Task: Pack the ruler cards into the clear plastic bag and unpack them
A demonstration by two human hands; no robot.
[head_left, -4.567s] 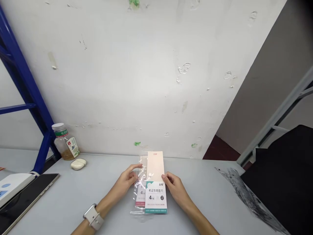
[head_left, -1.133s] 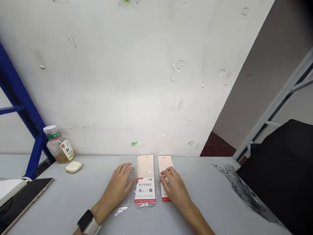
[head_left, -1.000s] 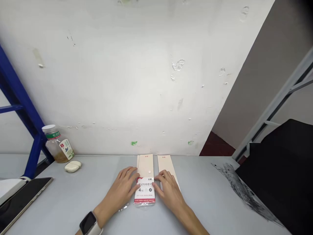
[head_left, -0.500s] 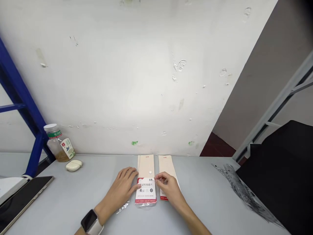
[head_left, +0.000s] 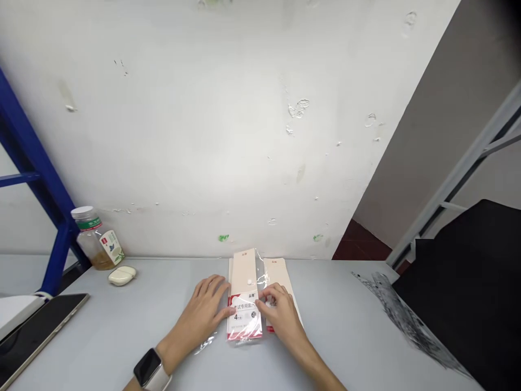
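Note:
A ruler set packet (head_left: 245, 315) lies in front of me, a cream card with a white and red label under clear plastic. Beneath it, the left edge of another cream card shows. My left hand (head_left: 208, 307) rests beside it, fingers spread on the table and plastic, thumb touching the packet's left edge. With thumb and index finger, my right hand (head_left: 280, 312) pinches the packet's right edge. Partly under that hand lies a second cream packet (head_left: 278, 271) with a red lower band. Clear plastic (head_left: 205, 343) sticks out below my left wrist.
On the left are a clear jar (head_left: 101, 241) with a white lid, a cream oval case (head_left: 122, 275) and a dark tablet-like device (head_left: 38, 339). A white wall (head_left: 244, 136) bounds the grey table (head_left: 345, 336). Black fabric (head_left: 459, 282) hangs at the right.
The upper packet has shifted slightly and tilted, its top edge now higher. Clear plastic now shows along its upper right side. Both hands have stayed nearly in place.

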